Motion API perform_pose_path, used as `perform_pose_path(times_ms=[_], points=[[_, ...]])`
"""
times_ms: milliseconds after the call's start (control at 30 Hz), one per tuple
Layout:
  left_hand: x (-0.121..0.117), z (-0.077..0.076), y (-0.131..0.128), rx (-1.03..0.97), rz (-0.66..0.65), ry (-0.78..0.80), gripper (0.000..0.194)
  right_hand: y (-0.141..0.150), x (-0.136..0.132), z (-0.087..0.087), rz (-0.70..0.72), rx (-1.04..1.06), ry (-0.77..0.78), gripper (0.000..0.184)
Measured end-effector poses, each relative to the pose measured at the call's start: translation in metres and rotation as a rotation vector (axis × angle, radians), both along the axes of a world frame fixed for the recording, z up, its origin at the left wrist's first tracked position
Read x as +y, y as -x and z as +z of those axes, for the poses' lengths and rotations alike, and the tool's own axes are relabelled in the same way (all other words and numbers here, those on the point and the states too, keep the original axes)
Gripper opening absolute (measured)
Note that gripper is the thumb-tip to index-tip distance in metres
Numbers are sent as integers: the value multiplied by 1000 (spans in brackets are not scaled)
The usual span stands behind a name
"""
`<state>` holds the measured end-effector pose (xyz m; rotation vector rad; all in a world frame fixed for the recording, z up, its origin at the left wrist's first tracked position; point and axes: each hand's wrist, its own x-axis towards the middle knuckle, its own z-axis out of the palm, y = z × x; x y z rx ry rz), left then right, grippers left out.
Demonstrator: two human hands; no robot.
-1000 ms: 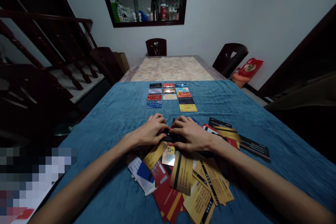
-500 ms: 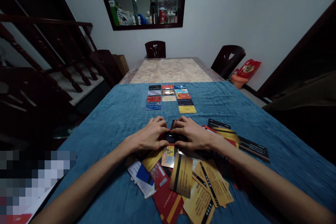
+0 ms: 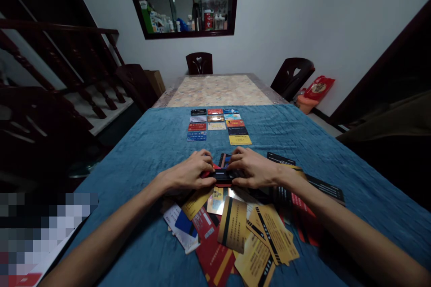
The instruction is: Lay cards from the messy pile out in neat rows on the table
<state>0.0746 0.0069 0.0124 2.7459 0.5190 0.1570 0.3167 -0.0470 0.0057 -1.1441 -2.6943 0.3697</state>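
Observation:
Between my two hands is a dark card [image 3: 220,175], its face tilted and partly covered by my fingers. My left hand [image 3: 190,171] grips its left end, fingers curled over the top and thumb below. At the right end my right hand [image 3: 255,168] pinches the same card. Just beneath and toward me spreads a loose pile of cards, among them a gold card [image 3: 233,224], a red card [image 3: 213,251] and a white-and-blue card [image 3: 182,226]. Black cards [image 3: 325,188] lie by my right forearm. Part of the pile is hidden under my hands.
Farther up the blue cloth [image 3: 141,143], several cards lie in three columns, with a yellow card [image 3: 240,140] nearest on the right and a blue card [image 3: 196,136] on the left. Chairs [image 3: 292,76] stand around the table. A blurred-out patch covers the lower left.
My right hand has shifted slightly to the right and up. More of the dark card and of a card behind it now shows between my hands.

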Motion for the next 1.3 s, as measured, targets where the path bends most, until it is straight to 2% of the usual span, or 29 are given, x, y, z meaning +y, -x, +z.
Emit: perform_pose_path(times_ms=[200, 333, 500, 633, 867, 1300], points=[[6, 4, 1, -44, -17, 80, 22, -5, 4, 4, 9, 34, -15, 19], [7, 5, 0, -105, 19, 112, 24, -7, 7, 2, -16, 52, -34, 20], [11, -4, 0, -211, 90, 81, 25, -10, 11, -2, -58, 75, -74, 21], [14, -11, -1, -217, 142, 40, 22, -14, 15, -7, -96, 97, -61, 20], [16, -18, -1, -277, 182, 8, 21, -18, 19, -18, -155, 127, -34, 34], [19, -24, -1, -309, 243, 18, 21, -19, 23, -27, -222, 168, -64, 26]])
